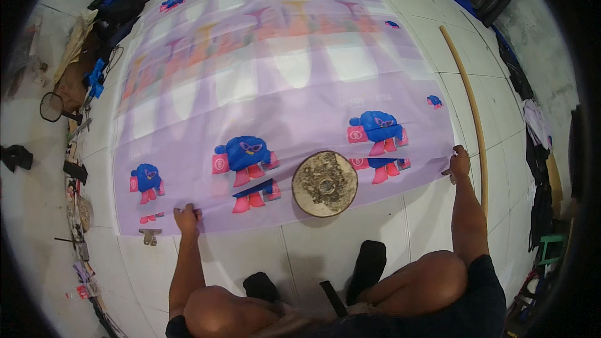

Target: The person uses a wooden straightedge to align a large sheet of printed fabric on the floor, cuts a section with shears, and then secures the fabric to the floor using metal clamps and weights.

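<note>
A large lilac printed sheet [282,112] with blue and pink cartoon figures lies spread over the floor. Its near strip is folded or overlapped, so the figures look cut there. My left hand [187,218] is closed on the near edge, toward the left corner. At the right near corner my right hand [460,161] grips the sheet's edge. Between my hands a round, mottled disc [324,184] with a small centre rests on the sheet. One metal clip [150,236] bites the near left edge; another clip [448,174], partly hidden, sits beside my right hand.
White tiles [250,253] make up the floor. Along the sheet's right side lies a long wooden pole [471,106]. A green stool [551,249] stands at the far right. Clutter lines the left wall, including a round mesh racket [52,106] and blue cloth [95,78].
</note>
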`<state>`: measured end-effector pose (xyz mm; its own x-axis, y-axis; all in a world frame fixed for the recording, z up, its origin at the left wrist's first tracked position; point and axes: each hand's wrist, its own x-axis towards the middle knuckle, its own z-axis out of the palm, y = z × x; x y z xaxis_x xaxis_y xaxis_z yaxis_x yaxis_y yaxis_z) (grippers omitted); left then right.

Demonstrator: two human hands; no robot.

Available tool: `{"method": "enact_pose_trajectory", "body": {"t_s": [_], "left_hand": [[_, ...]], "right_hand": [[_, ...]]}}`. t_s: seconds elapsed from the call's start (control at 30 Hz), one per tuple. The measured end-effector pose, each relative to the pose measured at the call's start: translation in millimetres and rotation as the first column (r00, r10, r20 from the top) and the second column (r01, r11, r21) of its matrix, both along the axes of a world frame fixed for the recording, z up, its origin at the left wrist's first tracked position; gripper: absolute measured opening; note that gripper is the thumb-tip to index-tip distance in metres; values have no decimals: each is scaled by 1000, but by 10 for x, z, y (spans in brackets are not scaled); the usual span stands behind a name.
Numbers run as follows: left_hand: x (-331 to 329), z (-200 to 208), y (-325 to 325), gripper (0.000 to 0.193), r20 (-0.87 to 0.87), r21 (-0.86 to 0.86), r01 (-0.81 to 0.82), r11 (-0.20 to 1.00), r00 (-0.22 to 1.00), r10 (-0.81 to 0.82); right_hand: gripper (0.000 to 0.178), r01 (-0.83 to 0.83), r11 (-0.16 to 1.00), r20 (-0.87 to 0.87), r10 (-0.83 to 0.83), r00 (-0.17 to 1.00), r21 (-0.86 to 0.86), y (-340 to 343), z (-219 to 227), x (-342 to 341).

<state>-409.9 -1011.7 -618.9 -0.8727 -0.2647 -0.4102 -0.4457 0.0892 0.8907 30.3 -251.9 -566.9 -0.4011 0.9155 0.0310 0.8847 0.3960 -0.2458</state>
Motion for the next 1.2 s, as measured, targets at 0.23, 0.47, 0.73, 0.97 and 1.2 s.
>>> {"method": "enact_pose_trajectory", "body": {"t_s": [0.23, 0.47, 0.73, 0.97, 1.2], "left_hand": [[179, 283, 197, 34, 118, 173, 67, 983, 989, -88], [368, 277, 437, 36, 198, 262, 251, 932, 931, -307], [148, 111, 354, 32, 195, 422, 260, 869, 910, -366], [208, -20, 161, 32, 158, 346, 335, 876, 900, -406], [136, -52, 189, 27, 194, 296, 271, 916, 922, -335]], "right_hand": [[41, -521, 847, -368, 454, 811, -104, -1296, 474, -1158], [61, -894, 438, 36, 899, 437, -93, -2817, 1302, -1999], [47, -948, 275, 5, 961, 278, -163, -3081, 1441, -2173], [34, -972, 211, -102, 970, 222, -108, -3376, 1291, -1663], [38, -889, 246, -240, 904, 354, -387, -3776, 1377, -1043]]}}
